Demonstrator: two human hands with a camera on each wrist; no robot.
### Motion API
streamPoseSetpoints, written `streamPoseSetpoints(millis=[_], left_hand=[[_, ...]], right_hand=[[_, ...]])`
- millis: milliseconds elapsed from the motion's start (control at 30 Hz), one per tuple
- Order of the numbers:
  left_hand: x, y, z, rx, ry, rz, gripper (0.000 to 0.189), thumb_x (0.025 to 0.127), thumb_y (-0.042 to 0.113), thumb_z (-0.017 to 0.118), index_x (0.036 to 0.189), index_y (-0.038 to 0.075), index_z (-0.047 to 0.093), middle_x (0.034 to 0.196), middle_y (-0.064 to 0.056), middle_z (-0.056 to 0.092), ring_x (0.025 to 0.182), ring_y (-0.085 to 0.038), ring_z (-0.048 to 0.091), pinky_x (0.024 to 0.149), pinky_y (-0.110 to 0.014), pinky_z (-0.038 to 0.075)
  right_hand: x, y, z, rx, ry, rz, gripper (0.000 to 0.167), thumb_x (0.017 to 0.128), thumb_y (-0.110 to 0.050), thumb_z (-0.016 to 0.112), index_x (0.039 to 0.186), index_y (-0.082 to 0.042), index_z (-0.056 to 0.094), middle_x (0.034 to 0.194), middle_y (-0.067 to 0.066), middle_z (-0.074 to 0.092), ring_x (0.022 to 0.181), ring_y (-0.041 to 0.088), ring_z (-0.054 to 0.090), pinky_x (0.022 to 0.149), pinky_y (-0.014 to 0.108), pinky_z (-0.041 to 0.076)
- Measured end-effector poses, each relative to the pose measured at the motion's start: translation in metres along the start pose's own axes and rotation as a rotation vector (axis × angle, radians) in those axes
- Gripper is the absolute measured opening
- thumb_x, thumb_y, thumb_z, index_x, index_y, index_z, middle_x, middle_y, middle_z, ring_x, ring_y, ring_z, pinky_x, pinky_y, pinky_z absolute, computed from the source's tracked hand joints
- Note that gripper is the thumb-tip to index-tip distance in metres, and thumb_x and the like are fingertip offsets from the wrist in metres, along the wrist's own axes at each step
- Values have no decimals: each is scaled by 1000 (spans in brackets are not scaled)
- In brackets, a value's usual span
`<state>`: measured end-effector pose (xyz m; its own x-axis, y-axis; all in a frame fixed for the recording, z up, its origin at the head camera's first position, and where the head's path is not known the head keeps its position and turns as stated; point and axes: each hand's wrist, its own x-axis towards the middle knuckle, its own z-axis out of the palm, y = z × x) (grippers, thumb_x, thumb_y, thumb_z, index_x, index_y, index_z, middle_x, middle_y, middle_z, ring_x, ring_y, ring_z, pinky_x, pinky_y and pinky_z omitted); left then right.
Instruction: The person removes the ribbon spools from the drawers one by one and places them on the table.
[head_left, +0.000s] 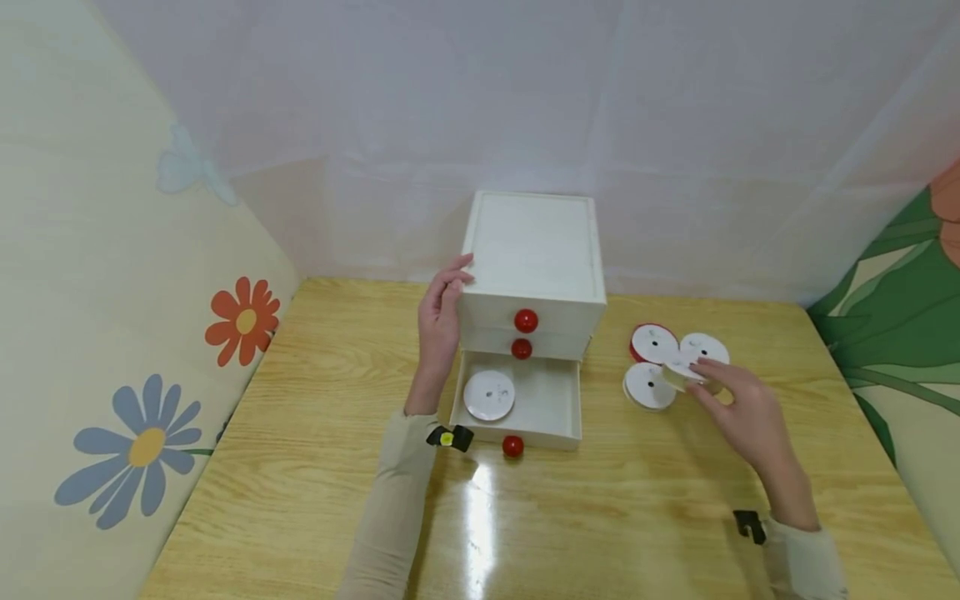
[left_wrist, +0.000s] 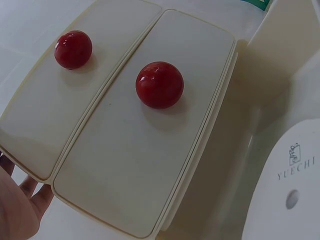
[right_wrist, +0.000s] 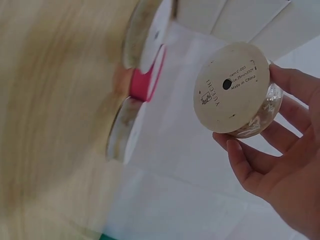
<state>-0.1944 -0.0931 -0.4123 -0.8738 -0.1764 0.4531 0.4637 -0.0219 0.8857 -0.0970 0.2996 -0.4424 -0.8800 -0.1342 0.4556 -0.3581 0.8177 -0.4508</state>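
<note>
My right hand [head_left: 750, 417] holds a ribbon spool [right_wrist: 232, 90] by its rim, lifted and tilted above the other spools. In the right wrist view, the fingers and thumb curve around its edge, and printing shows on its pale face. My left hand [head_left: 438, 325] rests against the left side of a white drawer cabinet [head_left: 536, 246], fingertips at the top edge. The cabinet's bottom drawer [head_left: 551, 400] is pulled out. Inside it, at the left, a white-faced ribbon spool [head_left: 489, 395] lies flat. The two upper drawers are closed, with red round knobs [left_wrist: 160, 85].
On the wooden table [head_left: 600, 517], right of the cabinet, lie a red ribbon spool [head_left: 654, 343], a white-faced spool [head_left: 649, 387] and another spool [head_left: 705, 346]. A pale cloth [head_left: 420, 125] hangs behind. Flower-patterned panels [head_left: 142, 450] stand at both sides.
</note>
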Motion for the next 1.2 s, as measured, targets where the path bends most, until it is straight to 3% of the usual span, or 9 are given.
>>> streamPoseSetpoints(millis=[267, 533, 1000, 1200], left_hand=[[0, 0, 0, 8, 8, 18, 22, 107, 6, 44, 106, -8, 62, 144, -13, 60, 144, -20, 45, 123, -32, 27], [0, -3, -1, 5, 15, 26, 23, 107, 6, 43, 104, -7, 61, 143, -15, 61, 144, -21, 46, 123, -33, 27], [0, -3, 1, 0, 9, 39, 24, 108, 7, 43, 107, -9, 61, 144, -15, 60, 144, -21, 45, 123, -33, 28], [-1, -2, 1, 6, 13, 36, 24, 108, 8, 43, 107, -8, 61, 144, -15, 60, 145, -22, 45, 123, -34, 27]], right_hand=[[-10, 21, -3, -71, -94, 88, 27, 87, -4, 78, 111, 9, 72, 115, 33, 69, 107, 55, 64, 90, 70, 48], [-18, 34, 0, -78, -137, 100, 26, 88, -3, 77, 110, 9, 71, 111, 32, 70, 101, 54, 66, 88, 68, 50], [-19, 46, 6, -71, -220, 123, 26, 88, -3, 78, 109, 10, 71, 114, 33, 69, 107, 55, 63, 91, 69, 48], [-16, 50, 11, -103, -336, 125, 27, 89, -2, 75, 112, 12, 70, 121, 35, 64, 112, 57, 60, 94, 70, 46]])
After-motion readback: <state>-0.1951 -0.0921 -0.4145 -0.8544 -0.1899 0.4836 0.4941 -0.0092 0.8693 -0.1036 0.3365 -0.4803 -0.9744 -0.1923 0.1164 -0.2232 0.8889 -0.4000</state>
